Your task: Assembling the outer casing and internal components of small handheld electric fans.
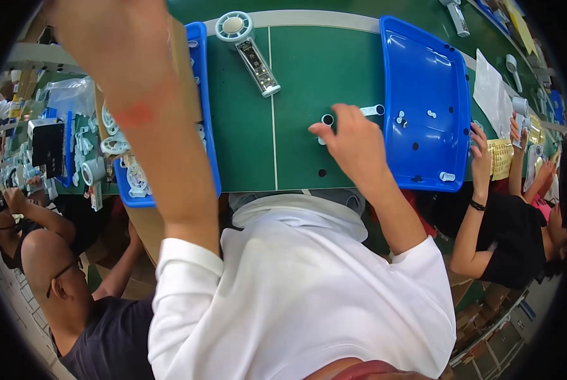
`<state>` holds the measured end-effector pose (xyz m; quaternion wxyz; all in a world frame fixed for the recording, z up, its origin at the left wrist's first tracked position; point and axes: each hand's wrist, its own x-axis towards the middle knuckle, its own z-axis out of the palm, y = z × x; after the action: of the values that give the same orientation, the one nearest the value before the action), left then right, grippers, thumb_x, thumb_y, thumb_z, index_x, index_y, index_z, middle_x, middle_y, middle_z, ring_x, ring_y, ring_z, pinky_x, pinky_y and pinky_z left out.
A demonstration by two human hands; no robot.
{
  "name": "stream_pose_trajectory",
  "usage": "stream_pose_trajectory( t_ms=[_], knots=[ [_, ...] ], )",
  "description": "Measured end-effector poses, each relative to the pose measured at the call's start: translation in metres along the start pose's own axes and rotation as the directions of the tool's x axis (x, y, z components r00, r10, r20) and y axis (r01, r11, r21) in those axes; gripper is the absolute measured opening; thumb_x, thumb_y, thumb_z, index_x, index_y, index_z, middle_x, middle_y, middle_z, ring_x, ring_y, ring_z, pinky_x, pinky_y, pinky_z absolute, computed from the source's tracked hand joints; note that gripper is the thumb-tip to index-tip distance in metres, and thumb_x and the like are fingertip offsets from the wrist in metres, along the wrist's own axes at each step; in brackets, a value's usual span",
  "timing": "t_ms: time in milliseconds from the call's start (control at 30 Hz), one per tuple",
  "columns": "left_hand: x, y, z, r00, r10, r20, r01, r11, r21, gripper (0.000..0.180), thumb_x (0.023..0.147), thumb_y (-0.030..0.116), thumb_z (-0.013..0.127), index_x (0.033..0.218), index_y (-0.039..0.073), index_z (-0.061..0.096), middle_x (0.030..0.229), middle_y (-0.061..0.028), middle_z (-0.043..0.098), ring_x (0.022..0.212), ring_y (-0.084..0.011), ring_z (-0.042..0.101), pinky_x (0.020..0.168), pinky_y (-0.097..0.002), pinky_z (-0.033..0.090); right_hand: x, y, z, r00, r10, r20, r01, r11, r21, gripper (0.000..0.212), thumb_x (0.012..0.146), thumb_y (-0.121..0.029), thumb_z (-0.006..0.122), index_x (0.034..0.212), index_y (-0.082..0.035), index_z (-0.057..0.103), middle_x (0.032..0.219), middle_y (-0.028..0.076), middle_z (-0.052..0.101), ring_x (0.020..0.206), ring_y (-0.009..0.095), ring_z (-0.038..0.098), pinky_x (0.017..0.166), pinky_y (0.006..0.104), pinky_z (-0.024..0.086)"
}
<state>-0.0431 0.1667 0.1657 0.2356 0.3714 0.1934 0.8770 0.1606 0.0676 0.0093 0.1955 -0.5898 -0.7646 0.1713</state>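
Note:
My left hand (109, 28) is raised close to the camera at the upper left; it is blurred and its fingers run out of view. My right hand (356, 142) is over the green table with thumb and fingers apart. Beside its thumb lies a small pale blue part with a black round end (327, 119), partly covered by the hand. A similar pale blue piece with a black ring (376, 110) lies just past the fingers, against the right tray. Farther off, a pale blue handheld fan (256, 63) rests with its inner circuit board showing. A black round pad (322, 173) lies near the front edge.
The blue tray (426, 76) on the right holds a few small pale parts and black pads. At left, another blue tray (212, 139) with white fan grilles (138, 180) is partly hidden by my forearm. Co-workers sit on both sides; one hand (480, 155) touches the right tray's edge.

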Motion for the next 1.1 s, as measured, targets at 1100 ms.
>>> stream_pose_trajectory(
  t_ms=[1100],
  knots=[
    [-0.227,0.011,-0.092,0.482,-0.815,0.322,0.343,0.514,0.786,0.084,0.067,0.016,0.076,0.13,-0.004,0.025,0.117,-0.02,0.047,0.106,-0.0299,0.05,0.088,-0.0363,0.041,-0.043,-0.003,-0.013,0.921,0.308,0.236,-0.364,0.474,0.802,0.023,0.077,-0.003,0.066,0.096,0.006,0.059,0.082,0.011,0.065,0.071,0.012,0.061,0.061,0.0241,0.051]
  ],
)
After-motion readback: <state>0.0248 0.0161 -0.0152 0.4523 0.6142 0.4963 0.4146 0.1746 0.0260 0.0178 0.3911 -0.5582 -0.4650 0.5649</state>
